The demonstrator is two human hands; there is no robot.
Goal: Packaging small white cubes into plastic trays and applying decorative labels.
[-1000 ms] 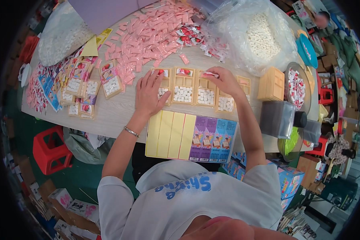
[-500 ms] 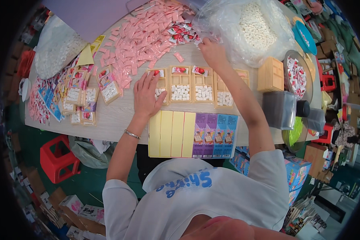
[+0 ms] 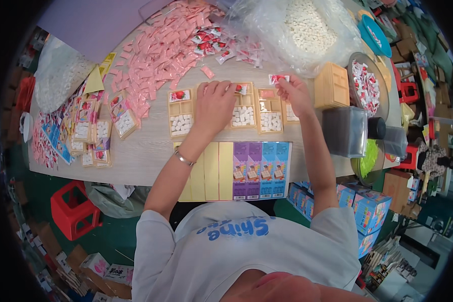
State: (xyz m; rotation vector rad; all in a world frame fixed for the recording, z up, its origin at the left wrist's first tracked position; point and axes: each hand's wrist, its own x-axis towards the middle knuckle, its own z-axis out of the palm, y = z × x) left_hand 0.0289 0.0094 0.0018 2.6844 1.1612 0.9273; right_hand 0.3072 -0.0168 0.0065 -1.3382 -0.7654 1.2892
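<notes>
Several beige divided trays stand in a row, with small white cubes in their lower compartments. The leftmost tray (image 3: 180, 108) has a strawberry-print sachet in its top compartment. My left hand (image 3: 215, 105) lies over the second tray and hides most of it, its fingers stretched toward the top edge. Beside those fingertips, the third tray (image 3: 243, 103) also has a strawberry sachet on top. A pink packet shows in the fourth tray (image 3: 270, 110). My right hand (image 3: 296, 94) pinches a strawberry-print sachet (image 3: 278, 79) above the partly hidden fifth tray (image 3: 291, 115).
Pink packets (image 3: 156, 53) form a large heap at the back, beside loose strawberry sachets (image 3: 206, 40). A clear bag of white pieces (image 3: 309, 30) stands behind. Stacked trays (image 3: 331, 85) and a dark clear box (image 3: 345, 132) are at right. A printed card sheet (image 3: 259, 171) lies in front.
My right hand has come back from the sachet pile toward the trays with a strawberry sachet. My left hand has shifted right from the first tray to the second.
</notes>
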